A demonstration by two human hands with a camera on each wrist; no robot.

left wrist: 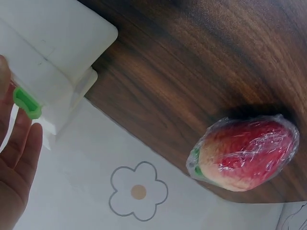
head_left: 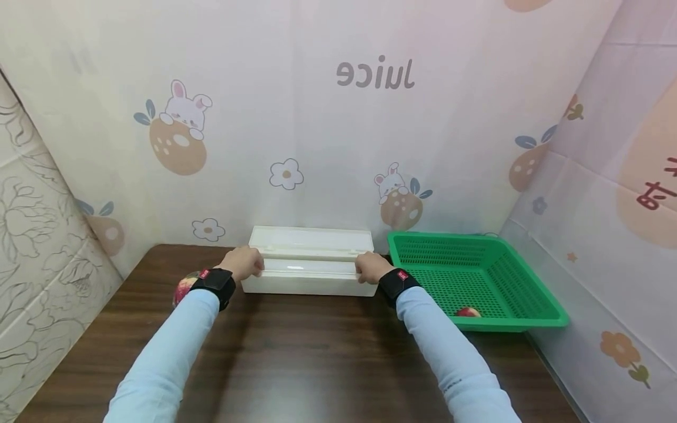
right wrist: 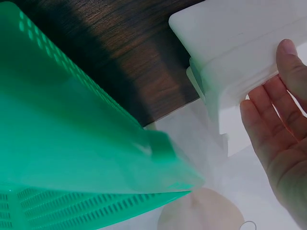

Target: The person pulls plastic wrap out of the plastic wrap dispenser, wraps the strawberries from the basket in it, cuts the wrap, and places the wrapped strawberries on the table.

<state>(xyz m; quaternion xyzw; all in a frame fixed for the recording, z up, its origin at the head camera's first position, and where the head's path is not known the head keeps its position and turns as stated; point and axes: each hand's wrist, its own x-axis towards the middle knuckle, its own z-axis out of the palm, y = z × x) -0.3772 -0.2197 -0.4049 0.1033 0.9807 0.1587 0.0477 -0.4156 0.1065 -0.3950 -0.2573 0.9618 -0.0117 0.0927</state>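
Observation:
A long white cling film dispenser (head_left: 309,285) stands at the back of the table, its lid (head_left: 312,238) raised. Glossy cling film (head_left: 301,266) seems to span its opening, though it is hard to make out. At the left end my left hand (head_left: 243,262) has its fingers curled in a pinch on the film's edge. My right hand (head_left: 372,267) does the same at the right end, thumb against fingers by the box edge (right wrist: 230,81). What lies between the fingertips is mostly hidden. Beside my left fingers a small green piece (left wrist: 27,102) shows on the box.
Left of the box, partly behind my left wrist, lies a red and yellow peach-like fruit (left wrist: 249,153) wrapped in clear film. A green plastic basket (head_left: 529,322) stands on the right, holding a red fruit (head_left: 468,312). Printed cloth (head_left: 296,117) hangs behind the wooden table (head_left: 307,358).

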